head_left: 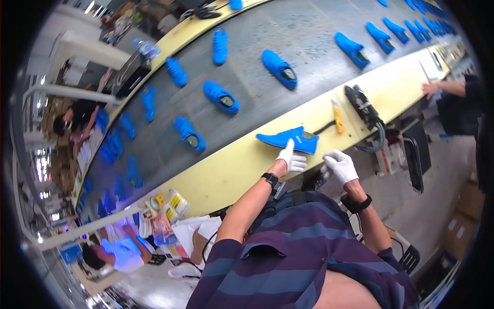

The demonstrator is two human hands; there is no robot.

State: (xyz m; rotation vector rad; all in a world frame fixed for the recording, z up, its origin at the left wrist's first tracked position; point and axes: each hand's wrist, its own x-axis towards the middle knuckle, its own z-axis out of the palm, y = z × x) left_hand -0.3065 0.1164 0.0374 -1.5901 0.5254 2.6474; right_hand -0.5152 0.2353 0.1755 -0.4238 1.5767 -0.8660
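Observation:
A bright blue shoe (288, 139) lies on the yellow ledge (242, 165) beside the conveyor belt. My left hand (292, 158), in a white glove, touches the shoe's near side with its fingers up against the sole edge. My right hand (339, 165), also in a white glove, hovers just right of the shoe with the fingers curled; whether it holds something small I cannot tell. A black watch sits on each wrist.
Several blue shoes (221, 97) ride the dark conveyor belt (309, 31). A yellow-handled tool (337, 117) and a black device (363, 105) with a hose lie on the ledge. Another person's hand (429, 88) works at the far right. Packets and papers (170, 216) lie at lower left.

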